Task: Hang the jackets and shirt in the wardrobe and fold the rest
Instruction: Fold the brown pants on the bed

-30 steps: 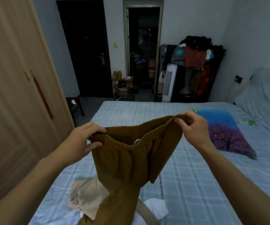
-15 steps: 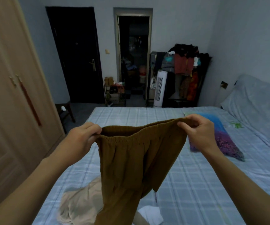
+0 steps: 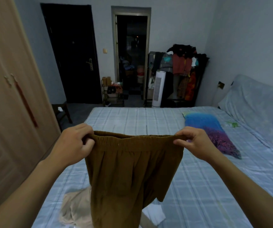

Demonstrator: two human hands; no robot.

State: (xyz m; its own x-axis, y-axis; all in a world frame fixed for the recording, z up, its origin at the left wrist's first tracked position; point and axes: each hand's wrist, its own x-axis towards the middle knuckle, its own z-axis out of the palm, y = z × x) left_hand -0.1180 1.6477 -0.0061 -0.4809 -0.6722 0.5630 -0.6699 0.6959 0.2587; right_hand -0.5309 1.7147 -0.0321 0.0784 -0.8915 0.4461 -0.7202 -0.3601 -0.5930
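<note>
Brown trousers (image 3: 129, 175) with an elastic waistband hang in the air over the bed (image 3: 206, 186). My left hand (image 3: 74, 143) grips the left end of the waistband. My right hand (image 3: 193, 142) pinches the right end, so the band is stretched flat between them. One leg hangs down past the bottom of the view. Below the trousers a beige garment (image 3: 74, 209) and a white garment (image 3: 155, 213) lie crumpled on the bed. The wooden wardrobe (image 3: 9, 104) stands at the left with its doors closed.
A blue and purple pillow (image 3: 209, 129) lies on the right of the bed, a pale bolster (image 3: 260, 109) behind it. Beyond the bed are a dark door (image 3: 73, 55), an open doorway (image 3: 131, 55), a white fan tower (image 3: 158, 88), a loaded clothes rack (image 3: 181, 71) and a stool (image 3: 61, 111).
My hands moved apart and pulled the waistband from a sagging open loop into a flat, taut line. The view tilted up a little.
</note>
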